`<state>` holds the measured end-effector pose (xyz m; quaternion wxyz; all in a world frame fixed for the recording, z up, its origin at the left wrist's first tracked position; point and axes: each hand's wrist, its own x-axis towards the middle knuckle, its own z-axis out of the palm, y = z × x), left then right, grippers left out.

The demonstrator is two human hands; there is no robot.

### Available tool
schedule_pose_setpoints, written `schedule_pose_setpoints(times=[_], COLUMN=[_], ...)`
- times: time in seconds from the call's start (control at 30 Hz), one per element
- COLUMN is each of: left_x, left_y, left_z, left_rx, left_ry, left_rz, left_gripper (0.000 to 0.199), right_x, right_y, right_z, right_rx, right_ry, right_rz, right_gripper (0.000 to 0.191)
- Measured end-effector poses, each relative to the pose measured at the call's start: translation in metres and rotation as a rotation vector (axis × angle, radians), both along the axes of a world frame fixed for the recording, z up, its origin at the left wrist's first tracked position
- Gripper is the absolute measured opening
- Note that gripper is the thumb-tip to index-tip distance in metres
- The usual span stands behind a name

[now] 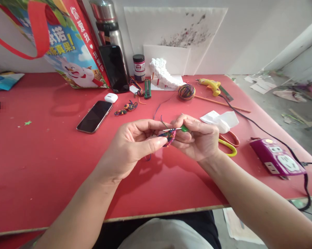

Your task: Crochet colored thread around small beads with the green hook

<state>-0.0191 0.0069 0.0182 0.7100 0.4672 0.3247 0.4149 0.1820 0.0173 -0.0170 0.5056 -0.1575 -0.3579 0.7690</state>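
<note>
Your left grip (139, 140) pinches the yarn piece (172, 136) above the table (54, 166); your right grip (201, 138) pinches the green-handled hook (184, 128) at that piece's edge. Keep tension light, drawing loops gently.

The room has a pale wall (249, 38) behind a table (46, 162), whose top is red and whose front edge is brownish. On the right side one can see a grey floor (270, 108), where papers (262, 85) are scattered. The light is whitish, and it makes soft shadows on the red top
</note>
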Motion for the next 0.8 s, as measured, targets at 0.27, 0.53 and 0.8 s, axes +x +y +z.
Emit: schedule_pose_setpoints(times=[0.27, 0.53, 0.8], left_x=[0.0002, 0.0011, 0.0002], left_y=[-0.001, 0.0015, 0.0007], left_z=[0.0025, 0.002, 0.0026], left_rx=[-0.013, -0.063, -0.072], left_ry=[0.004, 0.017, 0.025], left_rz=[-0.007, -0.014, 0.023], left_gripper=[0.017, 0.025, 0.012], right_x=[0.0037, -0.0028, 0.0011], right_y=[0.0014, -0.0013, -0.0007], right_z=[-0.0016, -0.0011, 0.0015], right_rx=[0.005, -0.068, -0.078], right_ry=[-0.014, 0.08, 0.04], right_rz=[0.016, 0.034, 0.021], right_gripper=[0.015, 0.02, 0.018])
